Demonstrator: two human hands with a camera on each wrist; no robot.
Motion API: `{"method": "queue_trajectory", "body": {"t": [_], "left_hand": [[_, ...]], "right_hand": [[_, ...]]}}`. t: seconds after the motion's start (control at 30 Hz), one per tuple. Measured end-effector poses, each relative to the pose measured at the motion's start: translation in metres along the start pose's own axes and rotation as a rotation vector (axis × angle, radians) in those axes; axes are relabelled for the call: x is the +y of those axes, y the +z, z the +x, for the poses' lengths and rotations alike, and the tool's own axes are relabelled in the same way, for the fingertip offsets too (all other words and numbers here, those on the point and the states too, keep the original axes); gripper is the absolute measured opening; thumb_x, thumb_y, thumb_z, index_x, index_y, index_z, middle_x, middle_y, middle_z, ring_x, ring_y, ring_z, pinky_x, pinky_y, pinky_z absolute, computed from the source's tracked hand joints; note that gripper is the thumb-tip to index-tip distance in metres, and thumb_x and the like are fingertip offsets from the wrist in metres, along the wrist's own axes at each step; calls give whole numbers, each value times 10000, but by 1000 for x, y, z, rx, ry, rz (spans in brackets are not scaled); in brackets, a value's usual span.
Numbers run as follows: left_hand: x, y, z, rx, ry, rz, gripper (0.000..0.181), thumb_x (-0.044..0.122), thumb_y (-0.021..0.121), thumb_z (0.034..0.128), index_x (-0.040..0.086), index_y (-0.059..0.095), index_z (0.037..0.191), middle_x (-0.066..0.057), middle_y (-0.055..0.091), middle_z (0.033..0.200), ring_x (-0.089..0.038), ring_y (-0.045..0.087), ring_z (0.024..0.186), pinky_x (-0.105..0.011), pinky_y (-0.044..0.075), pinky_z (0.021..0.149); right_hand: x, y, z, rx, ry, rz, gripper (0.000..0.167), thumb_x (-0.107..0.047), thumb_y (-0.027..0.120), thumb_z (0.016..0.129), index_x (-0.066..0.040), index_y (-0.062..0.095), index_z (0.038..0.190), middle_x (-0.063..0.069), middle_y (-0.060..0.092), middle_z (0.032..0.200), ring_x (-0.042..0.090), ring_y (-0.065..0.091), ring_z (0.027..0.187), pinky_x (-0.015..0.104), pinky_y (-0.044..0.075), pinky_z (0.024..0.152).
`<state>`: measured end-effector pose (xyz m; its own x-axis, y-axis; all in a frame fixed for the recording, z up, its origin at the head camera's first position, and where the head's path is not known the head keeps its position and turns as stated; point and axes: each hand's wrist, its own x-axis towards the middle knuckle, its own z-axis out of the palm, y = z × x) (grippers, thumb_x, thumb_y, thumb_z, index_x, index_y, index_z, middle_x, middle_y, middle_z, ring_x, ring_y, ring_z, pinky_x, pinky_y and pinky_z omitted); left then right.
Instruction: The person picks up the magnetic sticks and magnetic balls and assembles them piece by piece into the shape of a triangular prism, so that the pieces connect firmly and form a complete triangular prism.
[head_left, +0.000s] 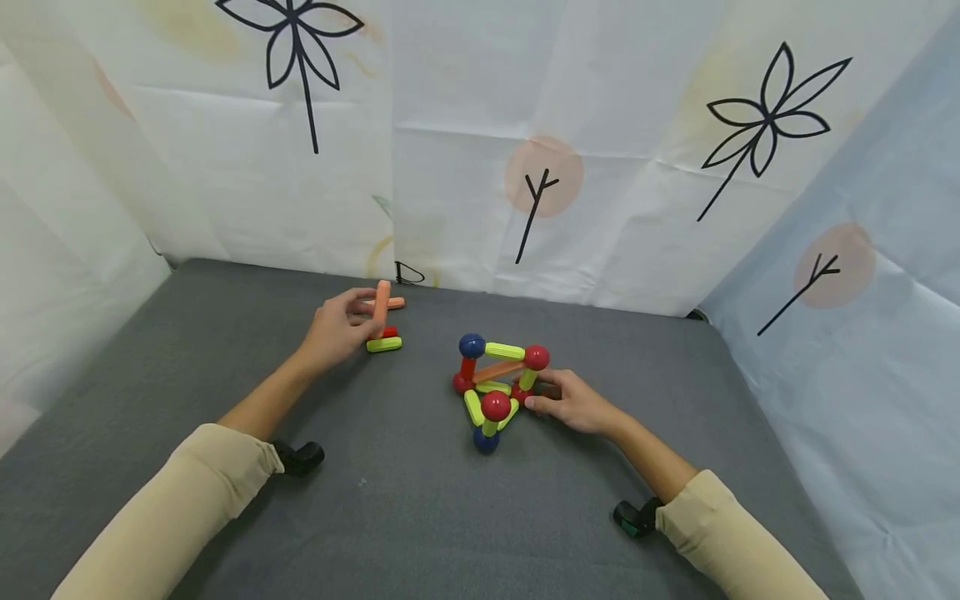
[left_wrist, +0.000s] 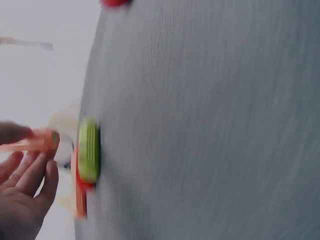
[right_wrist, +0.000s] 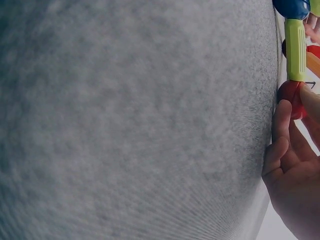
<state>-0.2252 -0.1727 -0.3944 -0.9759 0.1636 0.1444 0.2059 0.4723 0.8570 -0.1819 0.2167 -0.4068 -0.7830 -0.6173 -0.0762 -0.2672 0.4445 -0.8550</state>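
In the head view the left hand (head_left: 339,330) pinches an orange stick (head_left: 382,305), held above several loose sticks. The left wrist view shows the same orange stick (left_wrist: 46,142) between thumb and fingers of the left hand (left_wrist: 24,187). A frame of balls and sticks stands at the centre, with red balls (head_left: 496,406) and blue balls (head_left: 472,346) joined by yellow-green sticks (head_left: 505,351), a red one and a slanting orange one (head_left: 498,371). The right hand (head_left: 573,402) grips the frame's lower right red ball, a red ball (right_wrist: 292,98) in the right wrist view.
By the left hand lie a yellow-green stick (head_left: 385,344), a red stick (head_left: 390,332) and another orange stick (head_left: 396,303) on the grey table (head_left: 375,517). Patterned white cloth (head_left: 450,108) hangs behind the table and along its sides.
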Motion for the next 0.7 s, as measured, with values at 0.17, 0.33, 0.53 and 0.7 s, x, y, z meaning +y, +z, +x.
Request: {"method": "queue_trajectory", "body": {"t": [0.17, 0.33, 0.53, 0.7], "left_hand": [[17, 25, -13, -170, -58, -176, 425, 134, 703, 912, 9, 593, 1302, -137, 649, 1192, -276, 584, 1105, -326, 489, 824], [29, 56, -26, -312, -95, -289, 438, 189, 747, 899, 1, 601, 1267, -102, 700, 1075, -224, 634, 1013, -347, 494, 875], [36, 83, -36, -391, -101, -368, 401, 191, 743, 912, -10, 630, 1240, -91, 731, 1033, -185, 676, 925, -337, 549, 853], [37, 92, -39, -404, -116, -375, 395, 199, 740, 916, -17, 642, 1233, -101, 736, 1015, -184, 682, 902, -346, 559, 837]], "right_hand": [[1, -1, 0, -1, -6, 0, 371, -87, 616, 989, 30, 560, 1336, 176, 616, 1274, 275, 633, 1076, 297, 542, 805], [1, -1, -1, 3, -9, 6, 381, -89, 618, 988, 32, 552, 1342, 183, 609, 1283, 289, 631, 1072, 291, 537, 801], [-1, -1, -1, 7, -6, -3, 375, -82, 615, 988, 33, 555, 1341, 177, 615, 1279, 279, 635, 1057, 284, 529, 791], [-1, 1, -1, 10, -6, -7, 367, -77, 614, 987, 24, 561, 1336, 169, 618, 1268, 268, 632, 1018, 292, 527, 771]]}}
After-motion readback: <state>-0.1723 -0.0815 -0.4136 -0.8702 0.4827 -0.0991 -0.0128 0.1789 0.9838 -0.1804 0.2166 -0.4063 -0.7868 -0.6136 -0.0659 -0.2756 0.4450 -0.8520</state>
